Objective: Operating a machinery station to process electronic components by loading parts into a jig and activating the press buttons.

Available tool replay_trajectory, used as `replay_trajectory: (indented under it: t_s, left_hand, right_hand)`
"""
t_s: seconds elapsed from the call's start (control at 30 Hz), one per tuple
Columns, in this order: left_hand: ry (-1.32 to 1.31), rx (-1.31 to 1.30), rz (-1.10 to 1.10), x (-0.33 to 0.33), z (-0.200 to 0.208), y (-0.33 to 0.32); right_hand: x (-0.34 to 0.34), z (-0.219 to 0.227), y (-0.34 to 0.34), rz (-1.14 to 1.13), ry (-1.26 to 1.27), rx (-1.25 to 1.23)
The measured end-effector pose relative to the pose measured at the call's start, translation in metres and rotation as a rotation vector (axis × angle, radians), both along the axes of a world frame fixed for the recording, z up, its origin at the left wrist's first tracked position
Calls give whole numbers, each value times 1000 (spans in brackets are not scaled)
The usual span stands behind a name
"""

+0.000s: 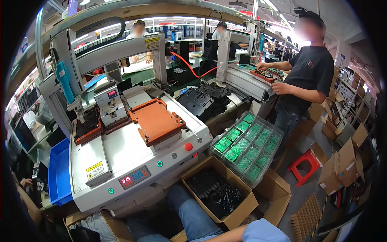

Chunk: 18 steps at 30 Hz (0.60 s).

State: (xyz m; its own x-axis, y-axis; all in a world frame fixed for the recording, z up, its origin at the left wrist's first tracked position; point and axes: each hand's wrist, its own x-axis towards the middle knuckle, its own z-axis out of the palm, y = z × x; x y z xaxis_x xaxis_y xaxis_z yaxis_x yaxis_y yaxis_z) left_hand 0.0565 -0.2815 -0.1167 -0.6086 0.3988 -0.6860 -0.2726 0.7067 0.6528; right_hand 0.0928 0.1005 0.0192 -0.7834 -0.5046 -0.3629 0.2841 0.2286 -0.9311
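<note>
Neither of my hands shows. A short piece of my right forearm (229,235) and its light blue sleeve (264,231) cross the lower edge, and the hand lies outside the picture. In front of my legs stands a white screw-driving machine (133,155). On its right slide sits an orange fixture plate (156,120) with nothing on it; a second orange fixture (88,136), holding a dark part, is under the teal electric screwdriver (65,82). Between them is a screw feeder (112,107) with a lit red display.
A carton of black parts (238,220) sits right of my knees, beside a clear tray of green circuit boards (248,145). A blue bin (60,173) stands left. A co-worker (310,72) handles a fixture at another machine. Another person's hand (26,183) shows far left. A red stool (304,165) stands right.
</note>
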Motion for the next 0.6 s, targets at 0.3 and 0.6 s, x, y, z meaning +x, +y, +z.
replay_trajectory:
  t_s: [0.3,0.6]
  left_hand:
    - [-45,57,15,-3,-10,6]
    - [-112,95,18,3,-11,1]
  right_hand:
    - [5,11,8,-47,-80,-11]
    - [23,23,9,-107,-184,-39]
